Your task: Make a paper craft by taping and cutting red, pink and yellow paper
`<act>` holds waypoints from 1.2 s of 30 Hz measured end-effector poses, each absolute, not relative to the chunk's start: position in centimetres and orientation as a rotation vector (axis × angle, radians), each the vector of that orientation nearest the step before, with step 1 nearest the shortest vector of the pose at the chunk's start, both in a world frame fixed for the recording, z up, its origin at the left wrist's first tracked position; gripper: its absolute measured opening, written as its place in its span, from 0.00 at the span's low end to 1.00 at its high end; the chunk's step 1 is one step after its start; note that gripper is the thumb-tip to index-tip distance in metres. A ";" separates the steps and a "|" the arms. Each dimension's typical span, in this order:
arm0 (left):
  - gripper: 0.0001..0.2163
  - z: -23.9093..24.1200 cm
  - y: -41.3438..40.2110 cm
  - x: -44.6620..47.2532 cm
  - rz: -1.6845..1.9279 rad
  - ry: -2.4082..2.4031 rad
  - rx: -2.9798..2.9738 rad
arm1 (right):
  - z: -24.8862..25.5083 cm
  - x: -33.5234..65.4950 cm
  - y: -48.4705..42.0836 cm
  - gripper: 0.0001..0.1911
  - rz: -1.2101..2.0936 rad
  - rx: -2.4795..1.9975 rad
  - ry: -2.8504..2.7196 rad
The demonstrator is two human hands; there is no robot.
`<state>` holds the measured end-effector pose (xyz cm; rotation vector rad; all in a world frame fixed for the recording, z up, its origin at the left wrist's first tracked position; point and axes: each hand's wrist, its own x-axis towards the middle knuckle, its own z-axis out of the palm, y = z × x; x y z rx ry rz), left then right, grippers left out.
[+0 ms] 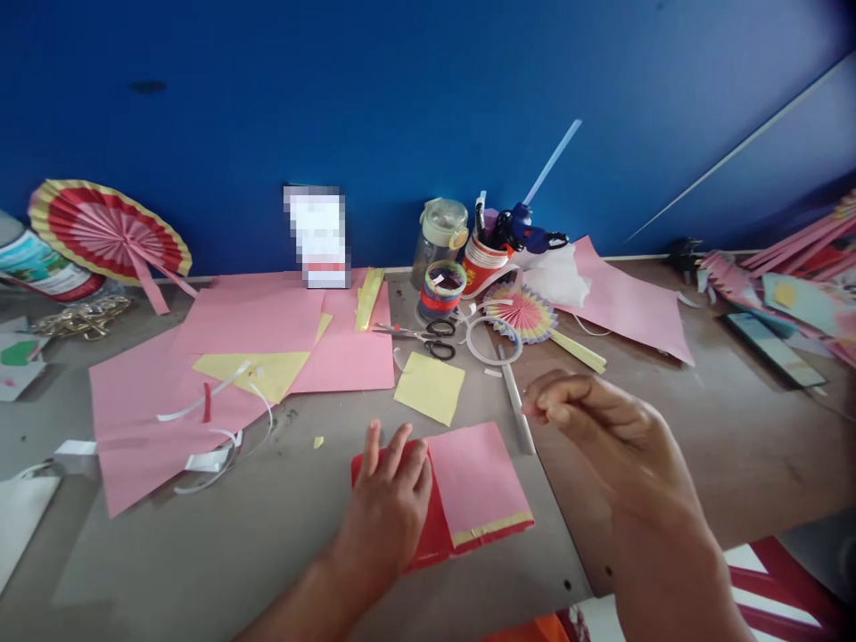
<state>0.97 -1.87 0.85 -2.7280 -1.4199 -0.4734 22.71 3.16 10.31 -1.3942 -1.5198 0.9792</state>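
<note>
The left hand (pixel 394 495) rests flat, fingers spread, on the red sheet (pixel 436 528), which lies on the counter (pixel 294 517) partly under pink paper (pixel 478 477). The right hand (pixel 602 428) is raised, its grip pinched together; whether it holds anything cannot be told.

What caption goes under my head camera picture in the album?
Left hand spread on red paper, right hand in a pinch, scissors and a yellow paper square lying beyond.
</note>
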 end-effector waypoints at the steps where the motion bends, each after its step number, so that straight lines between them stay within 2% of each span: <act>1: 0.15 0.9 -1.6 0.7 -0.526 -1.484 -2.771 | 10.1 23.2 2.9 0.08 1.026 -1.407 -1.522; 5: 0.12 1.2 -0.8 0.1 -0.644 -1.678 -2.863 | 8.1 24.8 1.5 0.13 1.200 -1.529 -1.530; 10: 0.11 1.6 -0.8 0.4 -0.695 -1.653 -2.867 | 6.7 27.8 -0.2 0.12 1.240 -1.539 -1.516; 12: 0.11 2.0 -0.8 0.5 -0.712 -1.654 -2.861 | 6.6 29.0 -0.8 0.09 1.268 -1.500 -1.529; 13: 0.11 2.3 -0.7 0.4 -0.734 -1.654 -2.848 | 6.7 29.4 -1.0 0.12 1.295 -1.475 -1.528; 15: 0.11 2.6 -0.5 0.2 -0.799 -1.661 -2.798 | 6.6 29.9 -1.5 0.27 1.351 -1.417 -1.537; 16: 0.11 2.7 -0.4 0.0 -0.824 -1.673 -2.767 | 6.6 30.0 -1.7 0.30 1.375 -1.398 -1.549; 20: 0.10 2.5 0.1 -1.0 -0.885 -1.764 -2.685 | 6.0 30.3 -1.9 0.16 1.296 -1.334 -1.442; 25: 0.09 1.5 0.7 -1.6 -0.991 -1.816 -2.741 | 5.9 30.3 -0.9 0.23 1.196 -1.314 -1.221; 31: 0.09 0.8 1.4 -1.5 -1.080 -1.748 -2.757 | 6.2 27.8 1.3 0.15 1.178 -1.487 -1.425; 34: 0.09 0.6 1.4 -1.4 -1.059 -1.712 -2.781 | 5.6 26.5 3.0 0.08 1.245 -1.461 -1.335; 36: 0.09 0.5 1.4 -1.3 -1.027 -1.696 -2.798 | 5.2 25.8 4.1 0.08 1.277 -1.444 -1.278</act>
